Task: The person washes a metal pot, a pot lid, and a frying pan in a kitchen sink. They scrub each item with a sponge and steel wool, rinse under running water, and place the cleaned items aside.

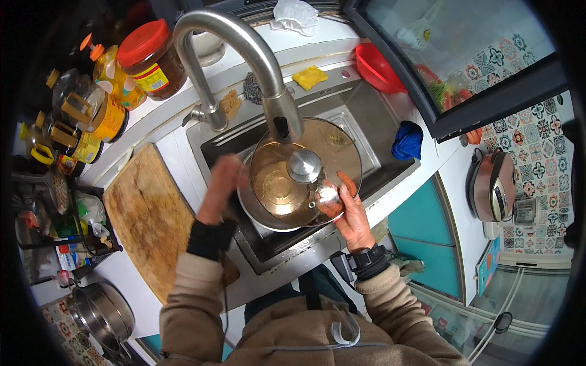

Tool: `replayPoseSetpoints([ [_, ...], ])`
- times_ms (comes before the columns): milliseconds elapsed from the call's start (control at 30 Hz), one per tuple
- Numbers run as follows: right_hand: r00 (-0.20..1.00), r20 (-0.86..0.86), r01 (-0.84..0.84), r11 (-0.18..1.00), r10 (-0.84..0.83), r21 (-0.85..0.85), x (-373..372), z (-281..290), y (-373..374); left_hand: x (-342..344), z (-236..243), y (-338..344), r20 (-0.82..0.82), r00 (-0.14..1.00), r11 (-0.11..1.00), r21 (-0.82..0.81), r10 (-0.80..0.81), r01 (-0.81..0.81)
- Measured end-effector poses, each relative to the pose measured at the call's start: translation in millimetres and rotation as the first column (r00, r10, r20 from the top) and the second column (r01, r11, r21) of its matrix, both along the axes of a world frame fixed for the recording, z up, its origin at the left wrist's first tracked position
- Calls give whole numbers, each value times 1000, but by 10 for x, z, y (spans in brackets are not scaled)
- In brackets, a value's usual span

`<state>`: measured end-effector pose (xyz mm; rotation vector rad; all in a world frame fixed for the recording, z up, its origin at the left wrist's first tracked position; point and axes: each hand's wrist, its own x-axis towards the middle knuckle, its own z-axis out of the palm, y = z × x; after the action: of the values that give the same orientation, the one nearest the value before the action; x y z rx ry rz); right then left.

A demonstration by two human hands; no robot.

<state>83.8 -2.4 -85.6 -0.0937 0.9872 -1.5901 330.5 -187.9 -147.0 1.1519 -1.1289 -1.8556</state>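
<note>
My right hand point(353, 221) grips the near right rim of a round glass lid point(345, 146) with a domed metal knob point(304, 166). Some of its fingers show through the glass. The lid is held over the sink point(369, 119), under the spout of the tall steel faucet point(249, 52). Below and partly behind it is a round metal pot point(250, 207), mostly hidden by the lid. My left hand point(224, 186) is raised at the left edge of the pot, smeared by motion, so its fingers cannot be made out.
Left of the sink lies a wooden cutting board point(143, 213). Bottles and a red-lidded jar point(152, 64) line the back left ledge. A yellow sponge point(309, 77), a red basin point(375, 70) and a blue cloth point(407, 141) rest around the sink. An open window frame point(439, 116) juts in at right.
</note>
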Motion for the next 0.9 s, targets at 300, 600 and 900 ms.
replayPoseSetpoints([
  [300, 991, -133, -7, 994, 21, 106, 207, -72, -292, 731, 22, -1693, 812, 489, 690, -553, 319, 467],
  [600, 929, -327, -124, 978, 174, 170, 409, 57, -625, 779, 124, -1871, 725, 678, 825, -453, 120, 338],
  [900, 940, -319, -94, 989, 125, 111, 496, -29, -874, -133, 472, -121, 524, 780, 447, -821, 342, 356],
])
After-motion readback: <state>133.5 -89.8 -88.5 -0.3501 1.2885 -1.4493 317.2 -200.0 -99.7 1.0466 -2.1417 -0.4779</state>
